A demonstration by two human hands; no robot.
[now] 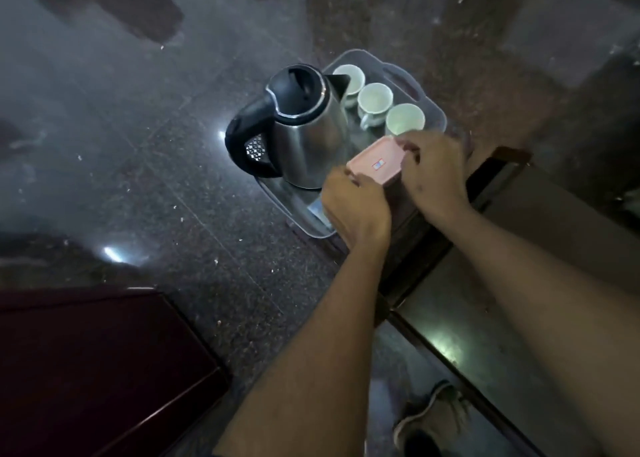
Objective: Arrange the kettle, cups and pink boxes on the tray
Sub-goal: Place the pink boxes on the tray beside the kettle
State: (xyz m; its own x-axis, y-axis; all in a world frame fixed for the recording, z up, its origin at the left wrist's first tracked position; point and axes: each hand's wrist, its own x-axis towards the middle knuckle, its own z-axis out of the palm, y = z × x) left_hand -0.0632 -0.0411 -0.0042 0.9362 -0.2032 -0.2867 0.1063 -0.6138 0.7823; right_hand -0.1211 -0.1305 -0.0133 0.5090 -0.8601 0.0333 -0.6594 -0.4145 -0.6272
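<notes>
The left hand (356,203) and the right hand (434,174) grasp a flat pink plastic box (375,162) between their fingers (408,150), above the clear plastic tray (298,210). Its small label is too blurred to read. Beyond the fingers stand a steel kettle with black handle (304,127) and three white cups (375,100).

A tray (298,207) sits on a low desk (408,248), with the floor (138,179) to its left. On the tray's left side stands the kettle (304,134), handle toward the left. Three cups (375,100) line the tray's far right side in a row, behind the kettle's spout. At the near right, a box (375,160) lies between the left hand (356,210) and the right hand (434,176), just before the nearest cup. A shoe (433,418) is on the floor below.
</notes>
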